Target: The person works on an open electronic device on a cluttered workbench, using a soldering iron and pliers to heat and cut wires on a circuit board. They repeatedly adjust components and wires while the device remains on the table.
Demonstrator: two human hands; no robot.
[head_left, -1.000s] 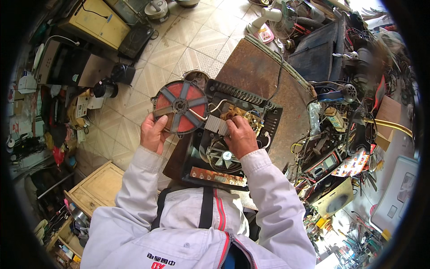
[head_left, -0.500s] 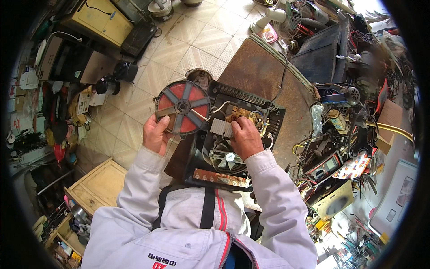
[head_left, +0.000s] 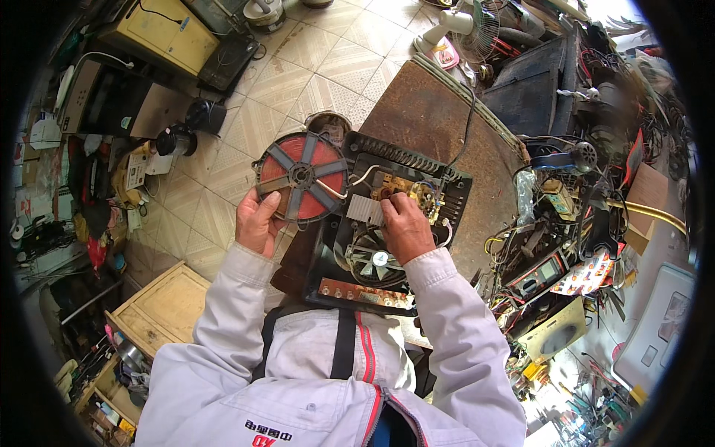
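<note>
Still gripping red coil disc in L hand at L edge of blk housing, barely shifting R hand over circuit board (can't tell if grasping), so prob. same step

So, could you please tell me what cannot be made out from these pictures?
All in the head view:
Right hand: its own back hides most fingertips, so their contact with the circuit board is unclear.
Left hand: some fingers are hidden under the red coil.
Multimeter: any reading is too small.
</note>
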